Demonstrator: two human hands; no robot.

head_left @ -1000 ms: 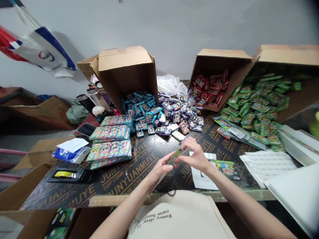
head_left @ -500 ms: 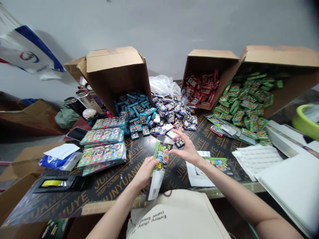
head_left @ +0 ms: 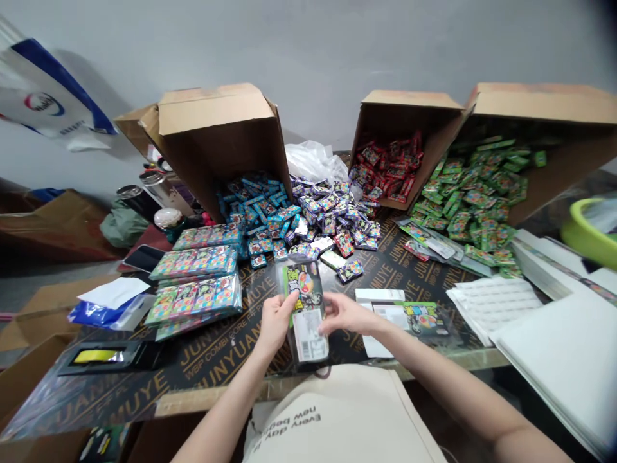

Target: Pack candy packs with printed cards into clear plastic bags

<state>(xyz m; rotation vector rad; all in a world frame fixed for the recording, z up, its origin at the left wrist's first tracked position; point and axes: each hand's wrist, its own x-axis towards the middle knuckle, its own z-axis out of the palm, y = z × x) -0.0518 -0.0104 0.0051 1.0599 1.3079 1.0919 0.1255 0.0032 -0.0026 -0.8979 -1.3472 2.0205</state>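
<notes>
My left hand (head_left: 276, 319) and my right hand (head_left: 343, 313) hold a clear plastic pouch (head_left: 304, 310) between them, upright above the near edge of the dark printed table (head_left: 231, 350). The pouch has a green printed card at its top and a white barcode label lower down. My left fingers pinch its left edge; my right fingers pinch its right edge. Just beyond lie loose small packets, purple ones (head_left: 332, 215) and blue ones (head_left: 255, 206). A second pouch with a green card (head_left: 421, 317) lies flat to the right of my right hand.
Three tipped cardboard boxes stand at the back: one spilling the blue packets (head_left: 219, 141), one with red packets (head_left: 393, 164), one with green packets (head_left: 475, 193). Stacked filled pouches (head_left: 197, 283) lie at left, white sheets (head_left: 496, 302) at right, a green basin (head_left: 588, 231) far right.
The pouch has turned from edge-on to facing me and come nearer. My right hand drew back from the packet pile and took the pouch's right edge.
</notes>
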